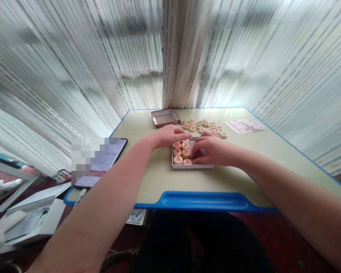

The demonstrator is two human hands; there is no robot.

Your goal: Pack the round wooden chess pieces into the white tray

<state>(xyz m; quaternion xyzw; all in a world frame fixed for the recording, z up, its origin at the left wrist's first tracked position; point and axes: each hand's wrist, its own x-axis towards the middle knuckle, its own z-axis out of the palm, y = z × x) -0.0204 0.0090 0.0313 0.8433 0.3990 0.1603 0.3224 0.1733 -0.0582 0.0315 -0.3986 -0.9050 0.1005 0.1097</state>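
A shallow white box [207, 166] sits on the table, with round wooden Chinese chess pieces [178, 160] bearing red characters lined up in two columns on its left side. My left hand [172, 135] rests over the box's far left corner, its fingers stretched out loosely above the top pieces. Inside the right half of the box, my right hand [208, 148] has its fingers curled downward; whatever is between the fingertips is hidden. Beyond the box lie several loose chess pieces [192, 129], scattered singly, some partly behind my right hand.
An open brown box lid [166, 118] lies at the back left. A creased paper sheet [244, 126] is at the back right. On the left edge a tablet or phone [109, 156] shows a timer. The table's blue rim has a moulded tray [204, 200] in front.
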